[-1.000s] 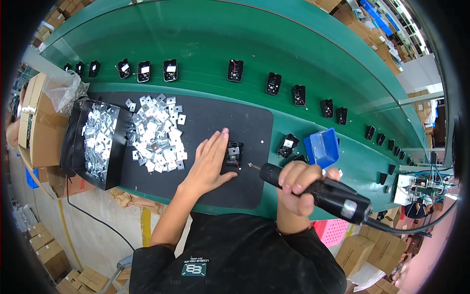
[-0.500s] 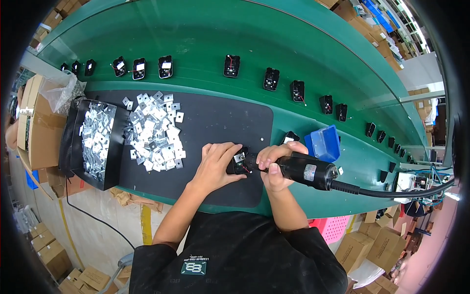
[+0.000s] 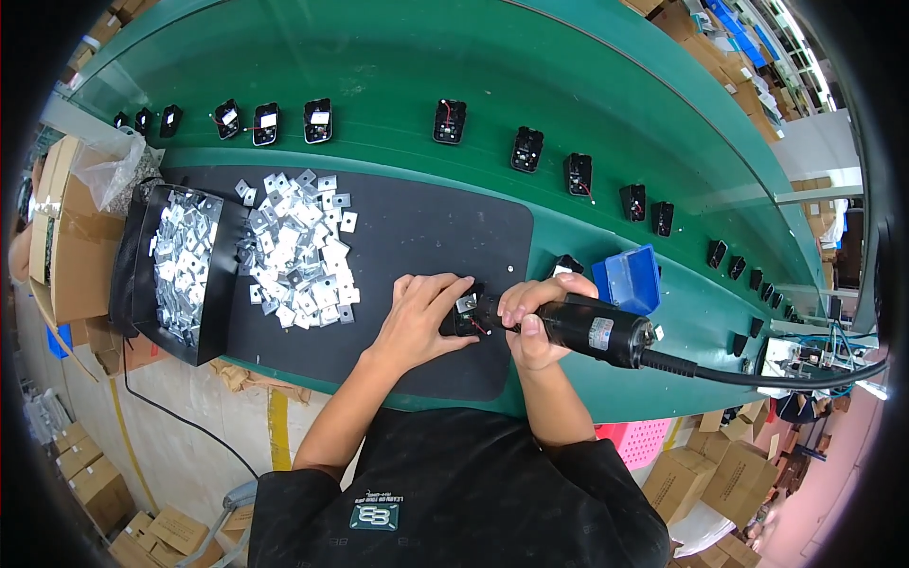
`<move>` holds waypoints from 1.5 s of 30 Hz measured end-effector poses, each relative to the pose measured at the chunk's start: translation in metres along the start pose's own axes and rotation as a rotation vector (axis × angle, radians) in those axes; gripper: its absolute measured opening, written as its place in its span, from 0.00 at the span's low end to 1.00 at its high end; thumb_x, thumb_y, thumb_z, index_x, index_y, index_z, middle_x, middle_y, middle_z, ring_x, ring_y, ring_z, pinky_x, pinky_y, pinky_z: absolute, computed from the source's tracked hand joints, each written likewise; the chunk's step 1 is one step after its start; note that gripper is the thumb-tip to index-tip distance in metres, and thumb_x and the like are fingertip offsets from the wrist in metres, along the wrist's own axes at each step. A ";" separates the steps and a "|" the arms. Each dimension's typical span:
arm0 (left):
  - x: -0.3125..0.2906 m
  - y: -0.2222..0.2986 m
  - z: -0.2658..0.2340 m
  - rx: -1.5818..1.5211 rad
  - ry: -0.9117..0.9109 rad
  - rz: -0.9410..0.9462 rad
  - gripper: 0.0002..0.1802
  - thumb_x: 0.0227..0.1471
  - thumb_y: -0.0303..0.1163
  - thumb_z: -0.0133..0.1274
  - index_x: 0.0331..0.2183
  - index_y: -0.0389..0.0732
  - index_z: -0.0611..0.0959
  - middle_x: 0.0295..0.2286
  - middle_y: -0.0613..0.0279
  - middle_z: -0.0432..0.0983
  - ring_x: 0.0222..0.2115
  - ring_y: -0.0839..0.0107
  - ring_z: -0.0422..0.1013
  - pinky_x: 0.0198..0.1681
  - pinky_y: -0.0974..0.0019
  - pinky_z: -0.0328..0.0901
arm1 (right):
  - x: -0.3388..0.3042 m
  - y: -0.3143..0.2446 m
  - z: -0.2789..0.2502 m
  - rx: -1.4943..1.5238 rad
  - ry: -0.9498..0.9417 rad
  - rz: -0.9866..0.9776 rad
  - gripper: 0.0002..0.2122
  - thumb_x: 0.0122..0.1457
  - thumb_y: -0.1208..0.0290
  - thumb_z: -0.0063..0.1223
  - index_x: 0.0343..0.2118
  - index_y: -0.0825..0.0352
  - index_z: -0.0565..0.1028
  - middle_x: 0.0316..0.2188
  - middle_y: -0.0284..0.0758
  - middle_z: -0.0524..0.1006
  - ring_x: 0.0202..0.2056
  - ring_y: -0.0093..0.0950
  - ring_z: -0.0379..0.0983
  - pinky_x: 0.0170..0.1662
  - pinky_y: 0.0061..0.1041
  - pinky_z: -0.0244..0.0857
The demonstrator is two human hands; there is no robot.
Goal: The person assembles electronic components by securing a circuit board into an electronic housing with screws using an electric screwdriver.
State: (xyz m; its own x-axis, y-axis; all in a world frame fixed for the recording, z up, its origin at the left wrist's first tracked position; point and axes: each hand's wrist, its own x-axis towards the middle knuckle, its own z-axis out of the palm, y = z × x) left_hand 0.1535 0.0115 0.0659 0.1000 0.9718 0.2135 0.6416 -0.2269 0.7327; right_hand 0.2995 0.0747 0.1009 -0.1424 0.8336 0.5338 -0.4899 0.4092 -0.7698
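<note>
My left hand (image 3: 417, 314) is closed on a small black plastic housing (image 3: 463, 323), holding it on the dark mat. Inside the housing I see a shiny metal piece and a red wire; the left fingers hide part of it. My right hand (image 3: 533, 320) is wrapped round a black electric screwdriver (image 3: 601, 333), which lies nearly level. Its front end points left into the housing; the tip itself is hidden. To the left on the mat lies a loose pile of small silver metal plates (image 3: 301, 251), each with a hole.
A black box (image 3: 225, 284) of similar plates stands at the mat's left edge. Right of the mat are a blue bin (image 3: 630, 278) and another black housing (image 3: 565, 266). Several housings (image 3: 450, 121) line the green strip behind. The screwdriver's cable (image 3: 757, 377) runs off right.
The view has shifted very slightly. Both hands, the screwdriver and the housing keep the same places relative to each other.
</note>
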 end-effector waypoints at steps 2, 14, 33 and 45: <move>0.000 -0.001 0.000 0.001 0.010 0.008 0.42 0.25 0.40 0.68 0.47 0.42 0.72 0.40 0.62 0.68 0.38 0.64 0.64 0.47 0.59 0.54 | 0.001 -0.001 0.000 0.003 -0.006 -0.008 0.23 0.52 0.80 0.51 0.48 0.67 0.54 0.21 0.34 0.68 0.19 0.23 0.66 0.26 0.24 0.68; 0.000 -0.003 0.000 -0.017 0.011 0.012 0.41 0.25 0.40 0.68 0.47 0.42 0.73 0.40 0.62 0.68 0.38 0.64 0.64 0.47 0.60 0.54 | 0.002 0.002 0.003 -0.029 -0.050 0.001 0.20 0.51 0.81 0.49 0.45 0.66 0.55 0.19 0.32 0.67 0.17 0.22 0.65 0.24 0.23 0.67; -0.001 -0.002 0.000 -0.034 0.008 0.033 0.40 0.25 0.39 0.67 0.46 0.41 0.74 0.39 0.62 0.68 0.37 0.65 0.65 0.45 0.60 0.54 | -0.001 -0.001 0.002 0.002 -0.188 0.038 0.16 0.50 0.80 0.52 0.37 0.63 0.58 0.20 0.31 0.66 0.18 0.22 0.64 0.25 0.25 0.65; 0.014 0.008 -0.008 0.066 -0.077 0.059 0.41 0.26 0.39 0.67 0.46 0.40 0.72 0.41 0.60 0.68 0.40 0.64 0.65 0.47 0.59 0.53 | 0.004 -0.014 -0.011 0.089 -0.145 0.102 0.21 0.49 0.72 0.58 0.43 0.64 0.59 0.18 0.31 0.68 0.18 0.25 0.66 0.24 0.26 0.64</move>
State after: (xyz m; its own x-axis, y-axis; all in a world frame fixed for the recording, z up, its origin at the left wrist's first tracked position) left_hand 0.1538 0.0226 0.0800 0.1954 0.9595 0.2030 0.6814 -0.2817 0.6755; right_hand 0.3149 0.0766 0.1098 -0.3146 0.8039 0.5048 -0.5397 0.2860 -0.7918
